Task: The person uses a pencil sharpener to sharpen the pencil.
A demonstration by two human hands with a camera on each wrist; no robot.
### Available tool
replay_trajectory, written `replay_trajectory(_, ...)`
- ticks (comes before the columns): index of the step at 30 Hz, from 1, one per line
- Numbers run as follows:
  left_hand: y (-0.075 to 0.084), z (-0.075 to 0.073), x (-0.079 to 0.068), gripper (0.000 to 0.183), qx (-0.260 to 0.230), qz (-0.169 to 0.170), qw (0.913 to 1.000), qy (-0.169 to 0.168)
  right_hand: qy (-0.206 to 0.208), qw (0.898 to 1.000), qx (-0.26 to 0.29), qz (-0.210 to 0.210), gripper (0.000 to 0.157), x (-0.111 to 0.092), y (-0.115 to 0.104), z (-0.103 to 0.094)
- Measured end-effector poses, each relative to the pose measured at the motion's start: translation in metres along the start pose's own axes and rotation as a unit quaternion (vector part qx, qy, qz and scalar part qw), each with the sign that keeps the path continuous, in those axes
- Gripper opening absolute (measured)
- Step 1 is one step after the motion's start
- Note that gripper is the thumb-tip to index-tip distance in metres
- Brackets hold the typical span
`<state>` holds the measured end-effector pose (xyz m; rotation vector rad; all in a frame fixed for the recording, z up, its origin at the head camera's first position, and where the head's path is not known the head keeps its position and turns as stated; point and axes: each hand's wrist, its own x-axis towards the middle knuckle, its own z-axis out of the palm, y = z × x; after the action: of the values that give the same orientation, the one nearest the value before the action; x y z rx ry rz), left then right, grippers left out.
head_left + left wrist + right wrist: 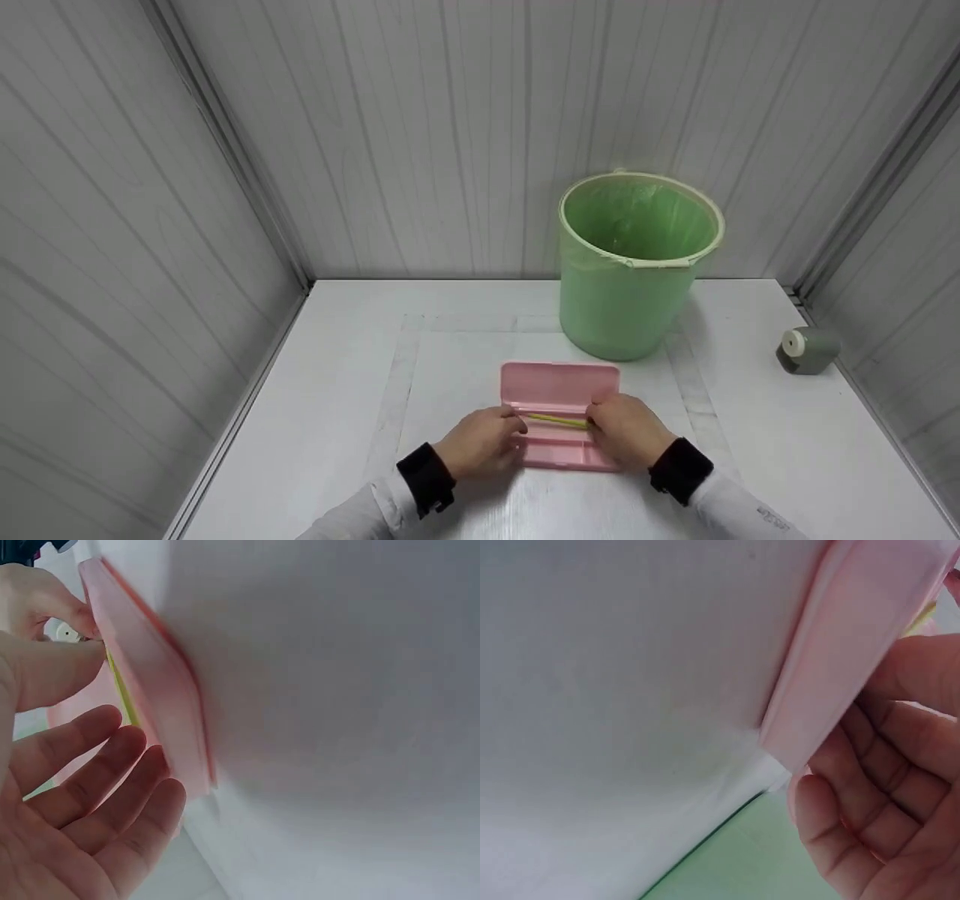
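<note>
A pink pencil case [559, 384] lies open on the white table, its lid raised at the back and a divided tray in front. Across the tray runs a thin yellow pencil [556, 420]. At the case's right end, my right hand [631, 431] pinches the pencil's right end; its fingertips are partly hidden there. My left hand [484, 442] is at the left end, fingertips near the pencil's other end. In the left wrist view, the left fingers [112, 802] are spread and loosely bent beside the case wall. The right wrist view shows the right thumb over the case rim.
A tall green bucket [626, 307] with a liner stands behind the case, to the right. Farther right, near the table edge, sits a small grey block with a white round knob [808, 350]. Grey panel walls [450, 135] enclose the back and both sides.
</note>
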<state>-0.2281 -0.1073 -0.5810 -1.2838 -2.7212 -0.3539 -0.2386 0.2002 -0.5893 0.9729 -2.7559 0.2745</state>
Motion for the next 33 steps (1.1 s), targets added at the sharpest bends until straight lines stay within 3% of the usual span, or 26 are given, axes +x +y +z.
replay_trajectory(6,0.001,-0.005,0.003,0.018,-0.027,-0.009,0.9995,0.014,0.026,0.995,0.093,0.020,0.009,0.001,0.002,-0.008)
replay_trajectory(12,0.004,-0.010,0.008,0.019,-0.092,-0.018,0.9947,0.041,0.074,0.980,0.181,0.027,0.010,0.007,-0.004,-0.015)
replay_trajectory(17,0.008,-0.018,0.018,0.015,-0.170,-0.038,0.9810,0.085,0.124,0.962,0.245,0.010,0.017,0.013,-0.011,-0.018)
replay_trajectory(24,0.018,-0.028,0.035,0.020,-0.215,-0.050,0.9602,0.172,0.208,0.942,0.260,-0.035,0.020,0.021,-0.023,-0.016)
replay_trajectory(29,0.024,-0.031,0.040,0.015,-0.266,-0.059,0.9434,0.188,0.230,0.931,0.279,-0.047,0.018,0.028,-0.033,-0.015)
replay_trajectory(33,0.027,-0.033,0.043,0.012,-0.305,-0.060,0.9319,0.187,0.244,0.929,0.273,-0.060,0.018,0.032,-0.039,-0.016)
